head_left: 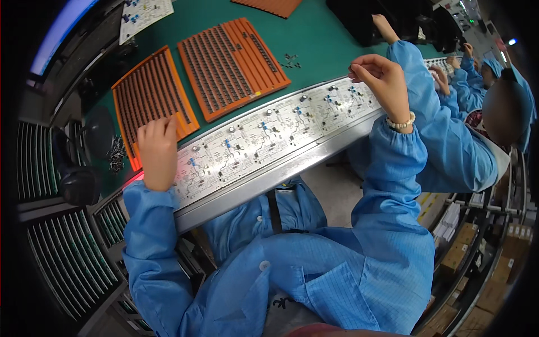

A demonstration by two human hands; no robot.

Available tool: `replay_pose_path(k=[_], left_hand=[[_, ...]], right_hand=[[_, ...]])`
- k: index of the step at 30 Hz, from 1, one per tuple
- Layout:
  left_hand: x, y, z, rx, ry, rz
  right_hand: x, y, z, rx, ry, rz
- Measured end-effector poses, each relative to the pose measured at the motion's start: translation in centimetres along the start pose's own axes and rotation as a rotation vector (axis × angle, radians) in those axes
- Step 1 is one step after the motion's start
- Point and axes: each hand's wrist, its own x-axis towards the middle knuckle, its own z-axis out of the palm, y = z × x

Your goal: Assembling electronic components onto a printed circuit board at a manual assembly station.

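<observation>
My left hand (159,151) is at the near edge of an orange slotted tray (182,130) filled with rows of small dark components. Its fingers are bent together and the tips are hidden, so what they hold cannot be made out. A long strip of white circuit boards (241,151), with blue and black parts mounted on it, lies on a metal rail (269,178) in front of me. Above its right end my right hand (384,84) is raised, thumb and fingers closed in a pinch; whatever sits at the fingertips is too small to name.
A second orange tray (224,105) of components lies beside the first on the green table (320,33). Loose small parts (289,60) lie right of it, and a pile of dark parts (117,154) sits far left. Co-workers in blue (449,135) sit close on my right.
</observation>
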Motion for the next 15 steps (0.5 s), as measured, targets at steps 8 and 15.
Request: replay_pose_path(k=[8,15], left_hand=[[0.9,-0.8,-0.5,-0.288,-0.141,-0.227],[1.1,0.0,-4.0,-0.358,-0.132,-0.334]], right_hand=[[-1.8,5.1,-0.8,0.110,0.065,0.273],[-3.5,7.3,3.2,-0.413,0.036,0.164]])
